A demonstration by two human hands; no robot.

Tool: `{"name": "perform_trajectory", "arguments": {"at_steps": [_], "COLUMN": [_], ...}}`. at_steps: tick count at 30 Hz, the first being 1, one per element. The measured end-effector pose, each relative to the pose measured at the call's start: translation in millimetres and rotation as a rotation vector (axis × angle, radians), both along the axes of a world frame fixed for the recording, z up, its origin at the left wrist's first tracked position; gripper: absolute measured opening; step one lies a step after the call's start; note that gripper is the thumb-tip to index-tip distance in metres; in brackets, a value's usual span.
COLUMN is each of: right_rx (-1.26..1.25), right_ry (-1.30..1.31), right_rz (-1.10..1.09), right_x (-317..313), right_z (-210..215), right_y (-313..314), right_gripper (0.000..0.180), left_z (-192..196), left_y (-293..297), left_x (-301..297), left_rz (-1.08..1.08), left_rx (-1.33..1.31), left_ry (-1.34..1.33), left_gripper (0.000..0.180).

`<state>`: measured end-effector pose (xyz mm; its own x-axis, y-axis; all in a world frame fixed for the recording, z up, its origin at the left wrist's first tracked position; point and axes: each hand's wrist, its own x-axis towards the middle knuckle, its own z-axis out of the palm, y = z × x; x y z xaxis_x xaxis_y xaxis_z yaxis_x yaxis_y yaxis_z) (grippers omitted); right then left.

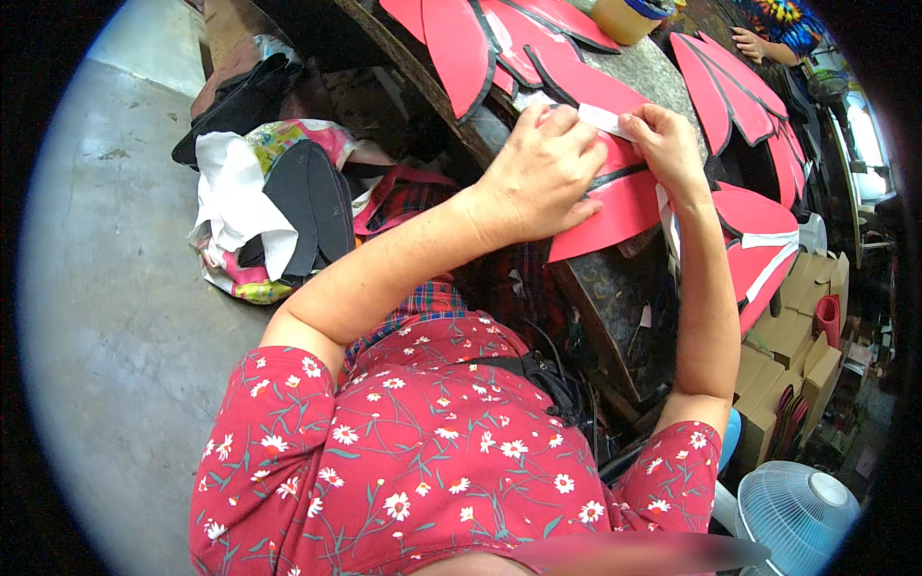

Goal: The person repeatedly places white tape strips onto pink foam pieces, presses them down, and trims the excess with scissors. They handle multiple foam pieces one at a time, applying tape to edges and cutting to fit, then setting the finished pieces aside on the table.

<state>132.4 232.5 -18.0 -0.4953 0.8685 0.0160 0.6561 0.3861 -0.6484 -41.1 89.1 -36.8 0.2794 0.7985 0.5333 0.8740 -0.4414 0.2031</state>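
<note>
A red shoe-upper-like piece (607, 213) with black edging lies at the table edge beneath both my hands. My right hand (667, 149) pinches the right end of a short white tape strip (603, 120) between thumb and fingers. Just left of it, my left hand (543, 173) rests on the red piece with its fingers curled over; what its fingertips grip is hidden. Another white strip (669, 226) hangs down beside my right wrist. Farther up lie more red pieces (456, 53) with black edges.
At right are stacked red pieces (735, 91), one with white strips (768, 240), cardboard boxes (792, 307) and a fan (797, 514). A yellowish tub (624, 21) stands at the back. Another person's hand (749, 45) shows far right. A bag of black pieces (307, 206) sits left.
</note>
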Motion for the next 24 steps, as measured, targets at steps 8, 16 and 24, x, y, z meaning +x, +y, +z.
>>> {"name": "perform_trajectory", "arguments": {"at_steps": [8, 16, 24], "right_rx": [0.044, -0.056, -0.029], "right_ry": [-0.123, -0.154, -0.076], "right_rz": [0.116, -0.04, -0.111], "right_x": [26, 90, 96], "right_z": [21, 20, 1], "right_y": [-4, 19, 28], "right_gripper": [0.039, 0.039, 0.039], "left_z": [1, 5, 6], "left_y": [13, 30, 42], "left_x": [-10, 5, 28], "left_rz": [-0.014, 0.019, -0.011], "left_rx": [-0.027, 0.061, 0.113], "left_ry": [0.092, 0.034, 0.133], "left_gripper": [0.068, 0.06, 0.04]}}
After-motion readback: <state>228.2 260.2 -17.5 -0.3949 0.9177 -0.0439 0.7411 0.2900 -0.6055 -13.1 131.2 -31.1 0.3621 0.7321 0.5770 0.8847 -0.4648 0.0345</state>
